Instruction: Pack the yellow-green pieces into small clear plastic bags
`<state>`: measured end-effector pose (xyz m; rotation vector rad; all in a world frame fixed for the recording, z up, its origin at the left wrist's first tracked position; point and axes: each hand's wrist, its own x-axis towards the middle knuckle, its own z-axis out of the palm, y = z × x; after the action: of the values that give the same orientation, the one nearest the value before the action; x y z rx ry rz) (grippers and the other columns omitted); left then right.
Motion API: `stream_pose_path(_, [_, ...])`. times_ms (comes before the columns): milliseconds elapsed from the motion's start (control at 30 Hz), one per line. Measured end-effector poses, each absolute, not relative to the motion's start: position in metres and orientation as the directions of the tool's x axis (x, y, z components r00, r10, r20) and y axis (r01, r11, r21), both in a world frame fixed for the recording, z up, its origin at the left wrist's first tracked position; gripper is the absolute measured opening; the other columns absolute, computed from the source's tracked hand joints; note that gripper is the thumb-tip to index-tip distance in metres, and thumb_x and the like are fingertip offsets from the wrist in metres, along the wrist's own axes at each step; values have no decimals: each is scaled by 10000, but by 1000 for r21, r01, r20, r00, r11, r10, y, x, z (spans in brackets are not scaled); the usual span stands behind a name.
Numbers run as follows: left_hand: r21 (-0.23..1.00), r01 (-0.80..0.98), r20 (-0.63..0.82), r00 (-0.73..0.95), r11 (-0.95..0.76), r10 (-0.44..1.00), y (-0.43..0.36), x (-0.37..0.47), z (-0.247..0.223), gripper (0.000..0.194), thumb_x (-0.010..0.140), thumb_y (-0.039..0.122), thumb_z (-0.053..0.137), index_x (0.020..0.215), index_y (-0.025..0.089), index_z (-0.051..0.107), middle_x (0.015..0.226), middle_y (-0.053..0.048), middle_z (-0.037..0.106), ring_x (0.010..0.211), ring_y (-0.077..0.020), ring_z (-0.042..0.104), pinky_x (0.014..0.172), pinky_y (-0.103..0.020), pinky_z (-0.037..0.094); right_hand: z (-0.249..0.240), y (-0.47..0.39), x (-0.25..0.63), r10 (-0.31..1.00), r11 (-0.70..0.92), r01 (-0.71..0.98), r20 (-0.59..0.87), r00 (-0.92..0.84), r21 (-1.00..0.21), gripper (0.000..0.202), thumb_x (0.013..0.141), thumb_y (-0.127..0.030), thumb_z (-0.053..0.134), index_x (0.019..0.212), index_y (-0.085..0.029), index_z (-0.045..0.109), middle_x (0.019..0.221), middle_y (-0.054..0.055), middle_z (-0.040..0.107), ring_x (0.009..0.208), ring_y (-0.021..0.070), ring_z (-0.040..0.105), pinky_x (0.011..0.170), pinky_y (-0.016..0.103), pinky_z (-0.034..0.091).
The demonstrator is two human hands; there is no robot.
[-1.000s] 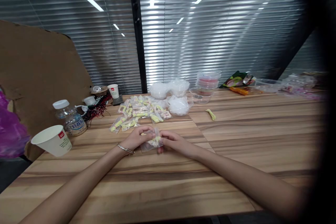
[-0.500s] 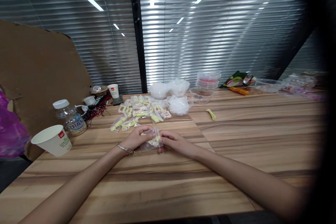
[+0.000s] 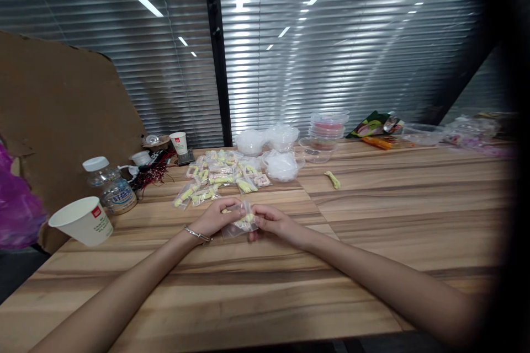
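Between both hands, just above the wooden table (image 3: 256, 281), is a small clear plastic bag (image 3: 242, 226) with a yellow piece inside. My left hand (image 3: 217, 216), with a silver bracelet at its wrist, is closed on the bag's left side, thumb across the front. My right hand (image 3: 277, 223) pinches the bag's right edge; some of its fingers are hidden behind the bag. Beyond the hands lies a pile of small clear bags (image 3: 221, 171) holding yellow and pink pieces. A loose yellow twisted piece (image 3: 332, 180) lies on the table farther right.
At the left stand a paper cup (image 3: 85, 222) and a plastic bottle (image 3: 114, 187) with a white lid. Clear tubs (image 3: 284, 165) with white contents and stacked lidded containers (image 3: 329, 127) stand at the back. An orange packet (image 3: 377, 143) lies farther right. Blinds (image 3: 339, 49) hang behind.
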<state>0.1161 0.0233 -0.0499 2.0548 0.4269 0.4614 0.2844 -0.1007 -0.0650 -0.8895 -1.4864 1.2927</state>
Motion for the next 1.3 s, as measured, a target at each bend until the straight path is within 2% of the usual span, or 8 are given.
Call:
stream_pose_path(200, [855,119,155,870,-505,468,25,117,-51,336,776,466,590,854,145,654,862,-40,642,836,-183,558,799,-270,429,-62,-102,283,940,158,-78,174,-295,-984,407,839,-534,538,932,-139,541,763,25,580,739,138,552,750,283,421])
stream_pose_path(567, [847,117,165,869,-518,466,24,117,-51,319,795,458,583,826,147,645,844,-35,631,818,-171,551,787,-261,412,-63,-101,286,932,223,5,211,-294,-975,376,874,-505,498,948,-141,553,781,27,590,760,143,561,777,287,417])
stream_pose_path(900, [839,120,166,872,-530,460,24,117,-50,337,796,464,576,829,136,646,840,-31,629,820,-165,550,793,-248,413,-66,-100,285,934,202,-47,206,-292,-978,348,880,-460,512,959,-123,553,779,34,589,743,140,565,751,279,427])
stream_pose_path(1300, [849,112,167,870,-517,463,26,117,-54,323,808,451,570,810,136,638,828,-31,625,803,-151,546,772,-233,407,-65,-102,284,929,246,-11,239,-283,-969,340,904,-458,464,952,-130,540,768,38,593,720,143,561,726,285,433])
